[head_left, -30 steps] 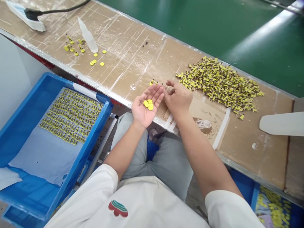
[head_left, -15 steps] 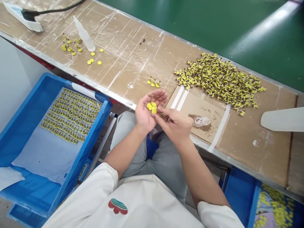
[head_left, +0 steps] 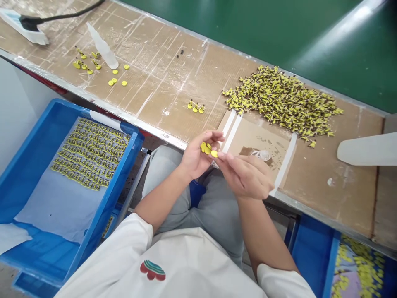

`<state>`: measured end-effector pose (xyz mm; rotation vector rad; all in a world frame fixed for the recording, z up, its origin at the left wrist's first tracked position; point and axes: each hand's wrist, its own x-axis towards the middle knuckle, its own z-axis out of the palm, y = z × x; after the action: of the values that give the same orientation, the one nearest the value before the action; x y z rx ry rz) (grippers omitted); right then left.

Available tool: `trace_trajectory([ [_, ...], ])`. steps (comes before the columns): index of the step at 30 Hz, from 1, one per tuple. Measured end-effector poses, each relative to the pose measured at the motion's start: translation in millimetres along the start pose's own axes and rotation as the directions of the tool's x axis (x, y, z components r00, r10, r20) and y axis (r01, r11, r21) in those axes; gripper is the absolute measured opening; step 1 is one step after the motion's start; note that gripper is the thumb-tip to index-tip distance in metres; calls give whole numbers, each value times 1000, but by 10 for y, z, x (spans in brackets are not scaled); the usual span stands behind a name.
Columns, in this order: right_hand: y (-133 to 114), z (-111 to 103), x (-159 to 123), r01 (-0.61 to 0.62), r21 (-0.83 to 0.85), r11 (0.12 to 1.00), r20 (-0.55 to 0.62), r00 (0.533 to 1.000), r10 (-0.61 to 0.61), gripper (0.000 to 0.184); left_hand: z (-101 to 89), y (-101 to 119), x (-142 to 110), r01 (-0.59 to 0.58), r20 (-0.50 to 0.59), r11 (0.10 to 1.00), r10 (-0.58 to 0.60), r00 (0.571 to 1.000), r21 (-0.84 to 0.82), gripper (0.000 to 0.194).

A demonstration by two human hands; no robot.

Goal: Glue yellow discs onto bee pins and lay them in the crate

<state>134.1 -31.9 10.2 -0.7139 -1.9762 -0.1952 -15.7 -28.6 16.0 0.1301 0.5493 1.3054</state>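
While the left hand (head_left: 198, 156) lies half open, its palm cupping several yellow discs (head_left: 205, 147), the right hand (head_left: 246, 176) pinches a single disc (head_left: 214, 153), apparently between thumb and forefinger, just beside them, near the front edge of the cardboard-covered table (head_left: 149, 95).

Several discs (head_left: 205, 148) lie in your left hand (head_left: 195, 159), one at the fingertips of your right hand (head_left: 248, 176). Beyond both, three pieces (head_left: 195, 107) stand on the table (head_left: 167, 78); a heap (head_left: 282, 101) lies farther right. Left, a tray (head_left: 40, 248) holds rows (head_left: 91, 151).
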Motion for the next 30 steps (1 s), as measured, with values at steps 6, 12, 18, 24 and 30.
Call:
trace_trajectory([
  [6, 159, -257, 1, 151, -110, 982, -14, 988, -154, 47, -7, -43, -78, 221, 218, 956, -262, 940, 192, 35],
  [12, 147, -297, 26, 96, -195, 976, -71, 991, -112, 59, 74, -170, -132, 153, 199, 956, -205, 958, 248, 34],
  [18, 18, -327, 59, -35, -261, 965, -48, 999, 23, 51, 113, -331, -136, 23, 79, 985, -37, 996, 169, 24],
  [24, -7, -363, 34, -61, -227, 972, 16, 998, 67, 47, 82, -328, -108, 14, 47, 973, -25, 999, 230, 28],
  [30, -41, -407, 13, -132, -253, 958, -51, 991, 124, 53, 103, -365, -119, 14, 86, 955, -41, 995, 296, 35],
])
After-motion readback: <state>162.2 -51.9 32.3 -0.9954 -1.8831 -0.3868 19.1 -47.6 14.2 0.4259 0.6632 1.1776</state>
